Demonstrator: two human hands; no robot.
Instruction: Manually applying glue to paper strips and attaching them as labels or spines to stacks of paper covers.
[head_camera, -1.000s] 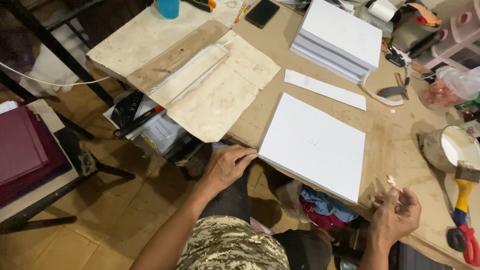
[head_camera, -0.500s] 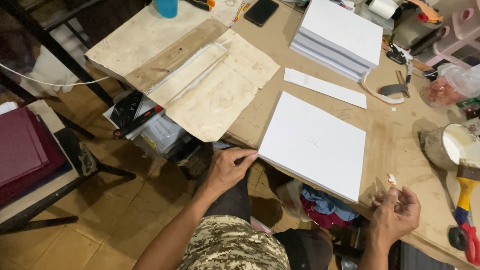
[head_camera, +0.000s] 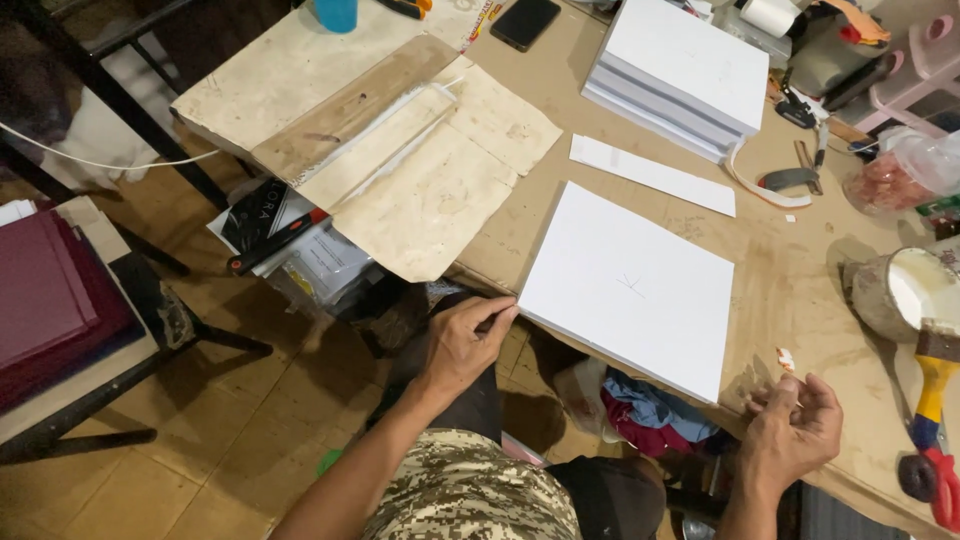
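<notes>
- Our right hand (head_camera: 790, 435): one, nearest the camera, at the front edge of the surface (head_camera: 790, 290). Its fingers curl loosely inward; we cannot tell whether they pinch anything. One tiny white-and-orange scrap (head_camera: 786, 358) lies just beyond them.
- Our left hand (head_camera: 465, 340): one, fingers bent and closed on the near-left corner of the white board, thumb along its edge.
- White board (head_camera: 630, 285): one square sheet, lying flat near the front of the surface, its left corner reaching the edge. We judge it light and stiff, with a smooth face that marks easily and corners that could dent; best taken by two opposite edges rather than by one corner.
- Paste pot (head_camera: 905, 290): one, right of the board, with white contents. One brush with a yellow and red handle (head_camera: 935, 400) lies beside it.
- White strip (head_camera: 652, 174): one, just beyond the board.
- Stained brown paper sheets (head_camera: 430, 170): several overlapping, left of the board; the count is unclear.
- Stack of white boards (head_camera: 685, 70): one pile at the far side, about four or five thick slabs, probably heavy as a pile.
- Dark phone (head_camera: 524, 20): one, far edge.
- Blue cup (head_camera: 336, 14): one, far left.
- Maroon boards (head_camera: 45, 300): one stack on a separate stand to the left.
</notes>
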